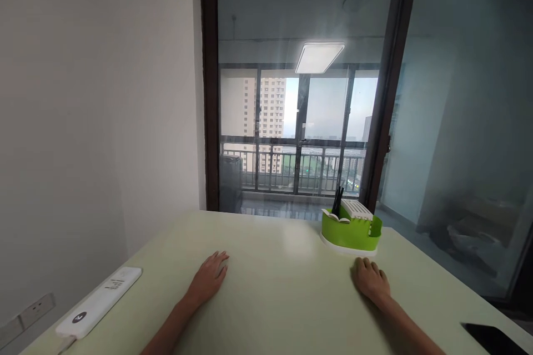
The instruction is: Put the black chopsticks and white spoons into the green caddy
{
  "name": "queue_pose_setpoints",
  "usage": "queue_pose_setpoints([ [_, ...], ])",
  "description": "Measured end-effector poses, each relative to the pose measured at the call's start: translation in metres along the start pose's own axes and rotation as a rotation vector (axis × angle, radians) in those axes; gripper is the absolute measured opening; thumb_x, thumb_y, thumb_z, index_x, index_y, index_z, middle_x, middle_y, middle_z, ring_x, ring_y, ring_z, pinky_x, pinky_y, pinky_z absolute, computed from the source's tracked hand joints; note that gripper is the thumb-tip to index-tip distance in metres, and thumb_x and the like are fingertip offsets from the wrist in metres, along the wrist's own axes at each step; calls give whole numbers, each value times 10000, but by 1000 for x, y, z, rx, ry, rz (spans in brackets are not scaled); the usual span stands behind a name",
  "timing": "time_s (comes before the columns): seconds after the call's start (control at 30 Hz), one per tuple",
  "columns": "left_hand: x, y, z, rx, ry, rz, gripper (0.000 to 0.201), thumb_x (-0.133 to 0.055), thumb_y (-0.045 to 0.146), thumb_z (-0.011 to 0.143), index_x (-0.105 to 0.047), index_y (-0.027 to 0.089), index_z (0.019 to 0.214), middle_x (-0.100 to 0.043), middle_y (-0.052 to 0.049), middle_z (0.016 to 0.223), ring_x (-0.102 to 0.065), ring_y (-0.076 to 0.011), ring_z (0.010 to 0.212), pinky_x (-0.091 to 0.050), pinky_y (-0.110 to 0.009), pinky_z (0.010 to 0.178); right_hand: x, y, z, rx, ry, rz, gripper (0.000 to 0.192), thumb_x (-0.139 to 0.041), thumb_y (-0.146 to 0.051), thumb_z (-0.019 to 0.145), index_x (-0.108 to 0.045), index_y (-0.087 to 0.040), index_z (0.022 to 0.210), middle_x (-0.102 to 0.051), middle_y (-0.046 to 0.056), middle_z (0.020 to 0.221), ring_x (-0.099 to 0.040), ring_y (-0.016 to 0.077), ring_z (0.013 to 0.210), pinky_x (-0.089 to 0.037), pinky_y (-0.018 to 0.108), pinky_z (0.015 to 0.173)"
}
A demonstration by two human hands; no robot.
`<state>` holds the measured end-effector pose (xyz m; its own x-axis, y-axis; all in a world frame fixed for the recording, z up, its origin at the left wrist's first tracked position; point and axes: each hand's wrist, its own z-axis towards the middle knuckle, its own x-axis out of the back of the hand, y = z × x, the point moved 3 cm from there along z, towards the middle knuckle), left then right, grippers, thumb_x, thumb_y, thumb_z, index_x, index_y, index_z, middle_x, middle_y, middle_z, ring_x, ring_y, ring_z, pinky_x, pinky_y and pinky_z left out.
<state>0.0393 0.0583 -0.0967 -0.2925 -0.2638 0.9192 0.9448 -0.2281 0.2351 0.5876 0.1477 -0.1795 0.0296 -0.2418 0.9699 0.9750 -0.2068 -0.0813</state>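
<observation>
Both hands flat, open: left hand [211, 274], right hand [370, 280] nr green holder [352, 230].

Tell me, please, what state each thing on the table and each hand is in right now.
Left hand: flat on the table, empty.
Right hand: flat on the table, empty, beside the green holder.
Green holder: upright, dark utensils standing inside.
Power strip: lying flat.

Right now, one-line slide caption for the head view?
Both hands flat on the table: left hand apart, right hand just short of the green holder.
</observation>
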Motion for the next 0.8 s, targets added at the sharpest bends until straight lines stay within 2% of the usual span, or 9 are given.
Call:
queue_pose_setpoints([
  [0.1, 1, 2, 0, 7, -25, 1, 476, -357, 378, 1004, -574, 193, 1386, -544, -64, 1515, -423, -252, 1455, -329, -431, 1210, -8, -7, -13, 15, 6, 32, 548, -256, -366, 999, -528, -171, 1433, -466, 143, 1549, -392, 306, 1442, -278, 499, 1161],
  [0.2, 2, 5, 1, 16, -27, -4, 480, -361, 384, 1003, -565, 188, 1390, -532, -74, 1524, -412, -257, 1462, -314, -439, 1215, -10, -4, -20, 23, -3, 46, 599, -205, -392, 1010, -449, -160, 1505, -399, 113, 1605, -310, 288, 1495, -222, 477, 1199],
  [0.8, 0, 3, 1, 20, -49, -19, 494, -344, 415, 1012, -556, 198, 1402, -521, -66, 1534, -382, -261, 1480, -292, -439, 1225, -7, -11, -28, 12, 20, 61, 598, -243, -367, 999, -472, -135, 1500, -420, 135, 1591, -317, 281, 1495, -225, 467, 1205],
])
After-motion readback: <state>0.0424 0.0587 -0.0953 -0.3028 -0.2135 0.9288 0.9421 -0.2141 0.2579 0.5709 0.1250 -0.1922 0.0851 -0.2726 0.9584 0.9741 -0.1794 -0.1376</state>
